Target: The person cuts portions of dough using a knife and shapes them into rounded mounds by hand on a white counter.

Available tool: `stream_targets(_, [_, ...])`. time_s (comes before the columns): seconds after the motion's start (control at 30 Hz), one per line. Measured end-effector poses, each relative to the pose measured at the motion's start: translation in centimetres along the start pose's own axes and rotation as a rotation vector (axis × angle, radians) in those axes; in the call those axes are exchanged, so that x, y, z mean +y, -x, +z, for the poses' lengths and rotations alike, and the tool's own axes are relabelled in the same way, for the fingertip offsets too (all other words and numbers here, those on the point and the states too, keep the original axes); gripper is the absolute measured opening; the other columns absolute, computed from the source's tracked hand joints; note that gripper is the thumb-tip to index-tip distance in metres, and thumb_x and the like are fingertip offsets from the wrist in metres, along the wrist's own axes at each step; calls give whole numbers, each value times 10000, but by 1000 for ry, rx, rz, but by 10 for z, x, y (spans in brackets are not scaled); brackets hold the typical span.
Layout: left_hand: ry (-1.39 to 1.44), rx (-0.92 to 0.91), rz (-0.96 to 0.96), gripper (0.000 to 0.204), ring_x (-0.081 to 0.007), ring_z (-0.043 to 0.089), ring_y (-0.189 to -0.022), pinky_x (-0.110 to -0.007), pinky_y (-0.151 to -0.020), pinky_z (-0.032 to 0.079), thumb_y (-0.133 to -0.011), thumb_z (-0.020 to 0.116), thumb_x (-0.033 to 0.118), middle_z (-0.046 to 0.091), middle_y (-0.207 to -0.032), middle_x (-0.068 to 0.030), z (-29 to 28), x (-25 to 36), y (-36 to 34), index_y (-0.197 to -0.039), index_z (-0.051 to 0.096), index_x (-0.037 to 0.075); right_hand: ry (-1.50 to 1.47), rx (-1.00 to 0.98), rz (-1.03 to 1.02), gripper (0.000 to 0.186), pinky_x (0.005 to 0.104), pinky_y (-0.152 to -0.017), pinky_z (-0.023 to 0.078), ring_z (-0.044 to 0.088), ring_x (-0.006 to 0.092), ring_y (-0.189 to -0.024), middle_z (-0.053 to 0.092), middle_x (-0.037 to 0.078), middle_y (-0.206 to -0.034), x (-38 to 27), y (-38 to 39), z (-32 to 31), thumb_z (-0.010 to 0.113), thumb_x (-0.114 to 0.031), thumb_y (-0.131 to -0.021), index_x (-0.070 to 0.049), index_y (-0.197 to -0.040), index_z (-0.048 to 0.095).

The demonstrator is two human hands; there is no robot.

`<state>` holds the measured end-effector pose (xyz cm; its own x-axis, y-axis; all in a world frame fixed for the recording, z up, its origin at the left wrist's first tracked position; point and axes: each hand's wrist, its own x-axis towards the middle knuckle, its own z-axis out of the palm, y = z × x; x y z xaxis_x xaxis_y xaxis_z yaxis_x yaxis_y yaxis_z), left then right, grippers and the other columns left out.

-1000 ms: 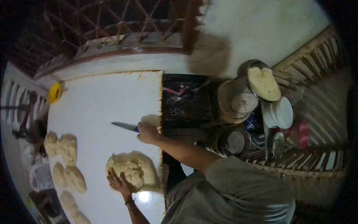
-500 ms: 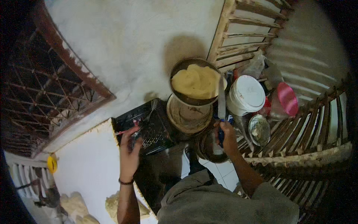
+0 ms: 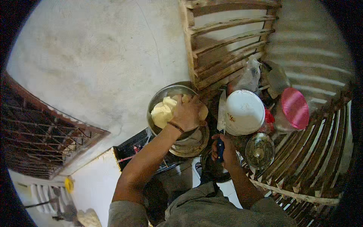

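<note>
Dough (image 3: 161, 114) in the bowl (image 3: 169, 91), left hand (image 3: 186, 114) on it.
Head view: whether the left grip is closed, I cannot tell; the right hand (image 3: 228, 152) has its grip clenched around the knife (image 3: 221, 123), blade beside the white bucket (image 3: 245, 110).

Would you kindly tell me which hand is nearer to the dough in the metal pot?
Left: the left hand is at the pot, on the dough; the right hand is outside it, lower right in the view, holding a knife.
</note>
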<state>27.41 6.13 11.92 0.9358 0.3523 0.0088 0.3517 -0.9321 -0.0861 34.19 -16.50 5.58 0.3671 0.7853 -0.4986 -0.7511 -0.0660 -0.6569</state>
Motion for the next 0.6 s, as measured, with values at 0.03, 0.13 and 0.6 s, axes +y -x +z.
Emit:
stream_targets(0.03, [34, -4, -40, 673, -337, 507, -1337, -567, -1050, 405, -792, 735, 614, 525, -1500, -117, -3, 4, -2, -1291, 689, 164, -17, -14, 6, 420, 362, -473, 455, 498, 167, -483, 512, 20, -671, -2, -3, 0, 514, -481, -1048, -77, -1128, 598])
stream_targets(0.13, [71, -127, -48, 500, -343, 569, -1227, -501, -960, 488, -848, 731, 500, 566, -1389, -143, -4, 3, -14, -1180, 722, 126, 26, -47, -10, 405, 355, -472, 450, 496, 165, -485, 511, 18, -673, 4, -15, -8, 523, -482, -1045, -89, -1104, 601])
stream_targets(0.6, [927, 207, -7, 348, -307, 689, -1008, -388, -891, 550, -852, 814, 176, 707, -1075, -157, -14, -56, 41, -1139, 678, 32, 47, -235, 118, 451, 350, -378, 455, 502, 185, -380, 522, 38, -578, 23, -13, 45, 443, -515, -1078, -86, -1099, 583])
